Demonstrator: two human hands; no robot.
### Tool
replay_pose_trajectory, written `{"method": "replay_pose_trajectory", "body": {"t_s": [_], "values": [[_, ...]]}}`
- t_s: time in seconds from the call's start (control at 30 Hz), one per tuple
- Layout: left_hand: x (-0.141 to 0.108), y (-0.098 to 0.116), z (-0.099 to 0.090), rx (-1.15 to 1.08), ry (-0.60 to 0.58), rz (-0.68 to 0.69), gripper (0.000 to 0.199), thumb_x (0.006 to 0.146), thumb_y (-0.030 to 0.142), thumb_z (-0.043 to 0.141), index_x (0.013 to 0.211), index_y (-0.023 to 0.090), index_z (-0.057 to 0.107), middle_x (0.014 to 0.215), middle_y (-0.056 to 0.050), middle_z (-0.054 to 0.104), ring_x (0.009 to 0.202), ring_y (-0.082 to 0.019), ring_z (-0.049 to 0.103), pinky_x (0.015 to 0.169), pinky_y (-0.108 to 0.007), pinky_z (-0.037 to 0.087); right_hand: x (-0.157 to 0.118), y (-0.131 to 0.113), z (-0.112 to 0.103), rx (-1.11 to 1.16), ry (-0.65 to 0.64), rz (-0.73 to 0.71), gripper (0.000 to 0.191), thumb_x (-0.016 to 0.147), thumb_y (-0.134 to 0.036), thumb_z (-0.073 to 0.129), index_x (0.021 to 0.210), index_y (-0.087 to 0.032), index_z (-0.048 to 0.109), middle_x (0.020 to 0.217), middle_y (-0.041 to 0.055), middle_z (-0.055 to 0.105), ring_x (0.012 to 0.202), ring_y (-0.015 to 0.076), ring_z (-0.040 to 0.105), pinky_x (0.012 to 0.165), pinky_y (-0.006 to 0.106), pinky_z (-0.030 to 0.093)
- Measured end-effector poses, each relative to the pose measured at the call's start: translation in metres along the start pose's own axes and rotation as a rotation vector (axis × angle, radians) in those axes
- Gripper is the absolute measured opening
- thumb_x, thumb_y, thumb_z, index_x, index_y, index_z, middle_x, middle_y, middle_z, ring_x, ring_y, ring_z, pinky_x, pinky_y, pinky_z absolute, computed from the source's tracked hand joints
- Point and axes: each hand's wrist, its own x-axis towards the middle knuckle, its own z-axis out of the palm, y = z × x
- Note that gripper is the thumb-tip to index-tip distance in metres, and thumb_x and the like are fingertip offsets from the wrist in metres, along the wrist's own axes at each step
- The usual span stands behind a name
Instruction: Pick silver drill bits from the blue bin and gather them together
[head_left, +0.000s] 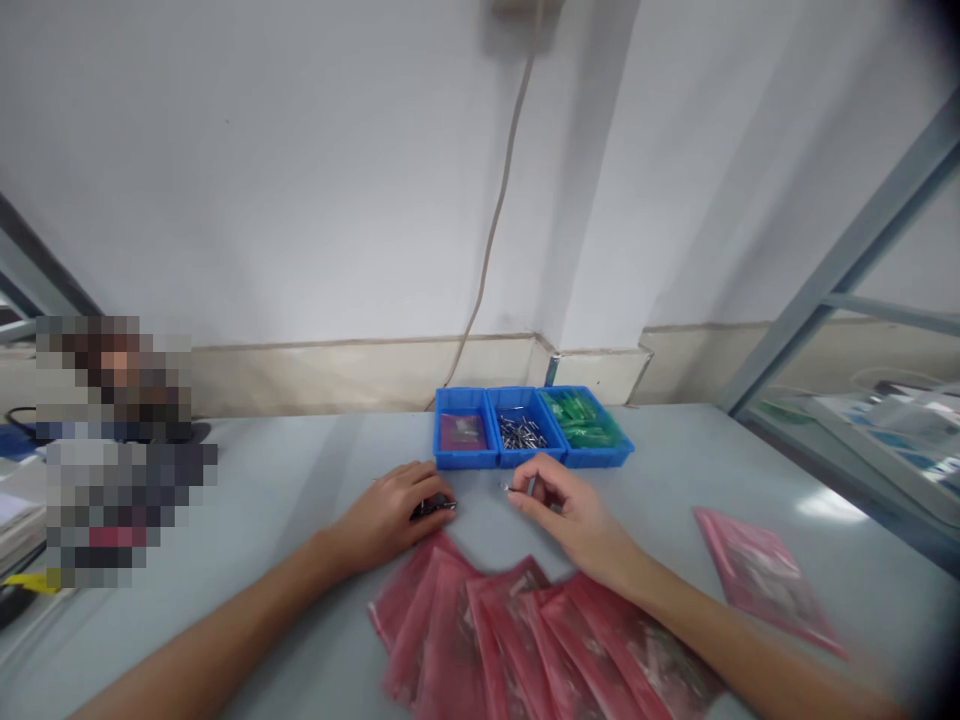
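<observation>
My left hand (394,508) rests low over the table, its fingers curled round some dark, shiny metal pieces (433,506); I cannot make out their exact kind. Between the thumb and forefinger of my right hand (566,505) is a small shiny metal piece (507,487), too small to identify. Just beyond that hand stands a blue bin (529,460) with many loose slim metal parts (520,431). Below both hands, pink plastic bags (454,625) lie fanned out and overlapping, with small items showing faintly inside. My right forearm passes over the right end of the fan.
Beside the middle bin are a blue bin (465,461) with a pink bag and another (600,460) with green packets. A separate stack of pink bags (769,575) lies at right. A cable (495,215) hangs down the wall. A pixelated area covers the left side.
</observation>
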Motion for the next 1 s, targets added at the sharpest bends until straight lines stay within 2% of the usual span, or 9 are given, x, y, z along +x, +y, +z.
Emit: {"method": "replay_pose_trajectory", "body": {"t_s": [0.13,0.27,0.4,0.57,0.87,1.0], "values": [[-0.001,0.001,-0.001,0.002,0.002,0.006,0.019,0.108,0.039,0.06,0.116,0.024,0.068,0.11,-0.006,0.067,0.102,-0.024,0.064,0.091,-0.038,0.053,-0.001,-0.002,0.0,0.021,-0.025,0.0,0.024,0.101,-0.045,0.068,0.093,-0.024,0.063,0.081,-0.0023,0.054,0.072,0.0161,0.049,0.065,0.029,0.039],[-0.001,-0.001,0.0,0.002,0.013,0.016,0.018,0.108,0.039,0.06,0.115,0.024,0.068,0.111,-0.007,0.067,0.103,-0.024,0.064,0.092,-0.038,0.053,0.002,0.003,0.001,0.125,-0.028,0.087,0.037,0.104,-0.056,0.061,0.088,-0.023,0.058,0.072,-0.0047,0.048,0.062,0.0135,0.044,0.057,0.027,0.035],[-0.001,-0.001,0.001,0.004,0.017,0.023,0.017,0.107,0.038,0.06,0.114,0.024,0.068,0.111,-0.006,0.068,0.103,-0.024,0.064,0.091,-0.037,0.052,0.007,0.007,-0.001,0.258,0.049,0.189,0.048,0.099,-0.067,0.062,0.083,-0.021,0.058,0.069,-0.0047,0.052,0.05,0.0094,0.04,0.048,0.025,0.03],[-0.001,0.0,0.0,0.008,0.008,0.019,0.017,0.107,0.037,0.06,0.114,0.024,0.068,0.109,-0.006,0.067,0.102,-0.023,0.064,0.09,-0.036,0.052,0.013,0.008,-0.005,0.447,0.138,0.281,0.047,0.093,-0.066,0.071,0.085,-0.02,0.063,0.068,-0.0053,0.054,0.045,0.0054,0.035,0.041,0.02,0.025],[-0.001,-0.001,0.001,0.001,0.014,0.018,0.018,0.107,0.038,0.06,0.115,0.024,0.068,0.111,-0.006,0.068,0.103,-0.024,0.064,0.091,-0.037,0.052,0.017,0.01,-0.008,0.474,0.254,0.279,0.049,0.087,-0.067,0.076,0.085,-0.019,0.065,0.062,-0.0054,0.054,0.041,0.0054,0.035,0.037,0.02,0.025],[-0.001,0.0,0.0,0.005,0.018,0.02,0.019,0.107,0.039,0.06,0.114,0.024,0.068,0.109,-0.007,0.068,0.102,-0.024,0.064,0.09,-0.037,0.053,0.018,0.009,-0.008,0.443,0.26,0.249,0.049,0.09,-0.067,0.072,0.102,-0.02,0.069,0.07,-0.002,0.063,0.039,0.0056,0.037,0.037,0.021,0.024]]}}
